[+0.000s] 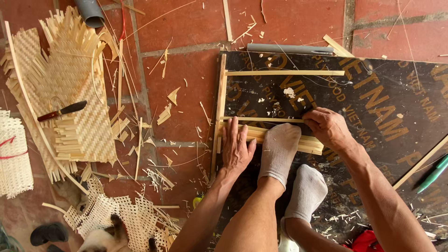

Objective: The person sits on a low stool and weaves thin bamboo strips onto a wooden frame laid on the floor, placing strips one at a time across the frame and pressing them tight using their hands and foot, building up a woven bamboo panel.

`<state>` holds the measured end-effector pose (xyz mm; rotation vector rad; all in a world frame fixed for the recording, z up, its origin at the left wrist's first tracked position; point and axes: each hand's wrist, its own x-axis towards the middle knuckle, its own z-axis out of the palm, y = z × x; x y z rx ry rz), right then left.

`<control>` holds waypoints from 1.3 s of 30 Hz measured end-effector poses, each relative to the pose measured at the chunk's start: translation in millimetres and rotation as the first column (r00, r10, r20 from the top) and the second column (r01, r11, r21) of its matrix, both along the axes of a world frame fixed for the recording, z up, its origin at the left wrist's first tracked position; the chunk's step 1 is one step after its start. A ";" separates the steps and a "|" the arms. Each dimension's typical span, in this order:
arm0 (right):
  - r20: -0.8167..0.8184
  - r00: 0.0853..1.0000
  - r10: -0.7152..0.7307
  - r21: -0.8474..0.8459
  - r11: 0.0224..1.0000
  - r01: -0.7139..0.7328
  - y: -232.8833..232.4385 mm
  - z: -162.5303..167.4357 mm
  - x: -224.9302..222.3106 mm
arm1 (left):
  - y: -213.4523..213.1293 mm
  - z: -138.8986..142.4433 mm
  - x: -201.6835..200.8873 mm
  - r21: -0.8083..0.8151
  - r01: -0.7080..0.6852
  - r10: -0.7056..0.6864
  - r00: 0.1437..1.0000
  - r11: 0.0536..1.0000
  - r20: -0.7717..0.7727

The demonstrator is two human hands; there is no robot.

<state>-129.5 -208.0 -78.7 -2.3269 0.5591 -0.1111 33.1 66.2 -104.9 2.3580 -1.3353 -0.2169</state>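
Centrally, the bamboo slat bundle [261, 135] is pressed flat by the spread left hand [236, 147]; the right hand [328, 127] is curled, its fingertips' grip obscured, a socked foot [279, 151] covering the bundle's middle.

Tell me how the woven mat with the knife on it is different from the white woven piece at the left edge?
The woven mat is tan and closely plaited, with loose strips sticking out; the white woven piece is pale, with open holes. The mat carries a knife; the white piece has a red cord across it. The mat shows whole; the white piece is cut off by the picture's edge. Both lie flat on the red tiles.
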 end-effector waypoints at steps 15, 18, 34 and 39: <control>0.035 0.998 -0.048 -0.260 0.964 0.055 19.1 2.7 -6.0 | 3.8 -2.2 -3.4 -0.036 -0.015 0.015 1.000 0.999 0.020; 0.078 0.984 -0.162 -0.338 0.924 0.179 36.3 4.8 -10.7 | 4.5 -1.4 -5.8 0.000 -0.052 0.052 0.998 0.999 -0.022; -0.039 0.980 -0.197 -0.211 0.960 0.185 65.0 17.2 -35.2 | 15.7 7.4 -12.4 0.156 -0.013 0.005 0.999 0.988 0.054; 0.275 0.805 -0.525 -0.065 0.825 0.561 -7.7 20.1 -154.5 | 22.9 11.7 -21.1 0.175 -0.020 0.009 0.998 0.984 0.058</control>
